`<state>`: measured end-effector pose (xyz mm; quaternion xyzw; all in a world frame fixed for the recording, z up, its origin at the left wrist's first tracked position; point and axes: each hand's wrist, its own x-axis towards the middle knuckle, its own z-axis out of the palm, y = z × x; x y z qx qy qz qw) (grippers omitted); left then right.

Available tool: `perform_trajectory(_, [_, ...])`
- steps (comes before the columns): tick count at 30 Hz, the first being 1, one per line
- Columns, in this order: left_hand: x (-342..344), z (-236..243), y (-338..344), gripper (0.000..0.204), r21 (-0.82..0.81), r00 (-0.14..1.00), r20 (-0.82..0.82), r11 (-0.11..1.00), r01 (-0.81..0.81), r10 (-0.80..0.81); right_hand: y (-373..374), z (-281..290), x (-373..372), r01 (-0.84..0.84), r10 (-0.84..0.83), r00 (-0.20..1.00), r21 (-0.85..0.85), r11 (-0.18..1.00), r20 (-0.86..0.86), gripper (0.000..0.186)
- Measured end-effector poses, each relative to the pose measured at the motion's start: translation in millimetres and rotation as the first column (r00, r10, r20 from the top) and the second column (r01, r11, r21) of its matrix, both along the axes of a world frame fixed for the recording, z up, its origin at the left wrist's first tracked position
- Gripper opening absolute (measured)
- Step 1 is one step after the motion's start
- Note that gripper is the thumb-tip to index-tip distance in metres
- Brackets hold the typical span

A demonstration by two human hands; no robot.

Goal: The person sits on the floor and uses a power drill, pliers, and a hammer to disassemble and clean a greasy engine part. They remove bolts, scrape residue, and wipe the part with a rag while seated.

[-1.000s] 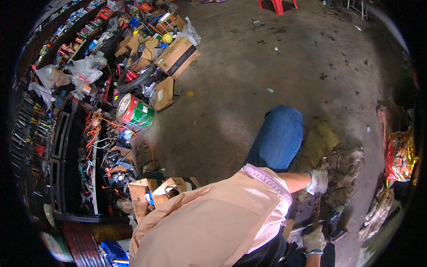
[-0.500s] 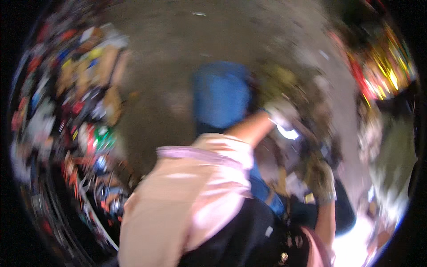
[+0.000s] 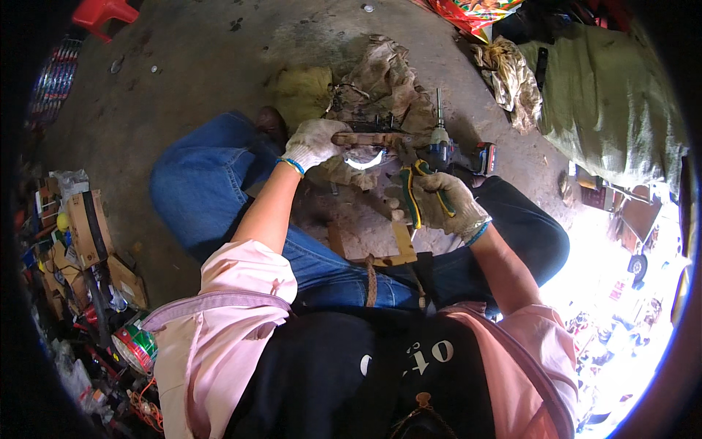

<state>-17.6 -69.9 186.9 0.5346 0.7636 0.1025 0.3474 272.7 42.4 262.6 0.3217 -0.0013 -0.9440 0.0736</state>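
View swung rightward: red plastic stool [image 3: 107,14] now upper left, yellow-and-green-handled pliers [image 3: 411,194] newly visible in white-gloved right hand [image 3: 461,202]

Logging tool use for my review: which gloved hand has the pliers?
The right hand holds the yellow-and-green pliers; the left hand holds a brown bar-like part instead.

Gloved left hand [image 3: 314,144] and right hand [image 3: 447,203] forward, both apparently curled, forearms [image 3: 265,208] bare.

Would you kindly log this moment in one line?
left hand: grips brown part | right hand: holds pliers | drill: beyond pliers
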Motion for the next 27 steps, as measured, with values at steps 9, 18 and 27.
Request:
perform_trajectory(9, [5.9, -6.2, 1.5, 0.039, 0.172, 0.988, 0.154, 0.985, -0.012, -0.015, 3.9, -4.7, 8.1, -0.086, 0.003, 0.967, 0.316, 0.945, 0.254, 0.037])
perform_trajectory(18, [-5.4, -31.8, -4.6, 0.028, 0.296, 0.993, 0.109, 0.955, 0.002, -0.036, -2.2, -9.9, -5.2, 0.171, -0.168, 0.983, -0.03, 0.985, 0.076, 0.017])
perform_trajectory(27, [-2.1, -31.9, -4.7, 0.035, 0.189, 0.994, -0.022, 0.976, 0.106, -0.104, -11.7, -20.4, 7.6, 0.123, -0.116, 0.979, -0.03, 0.992, 0.167, 0.013])
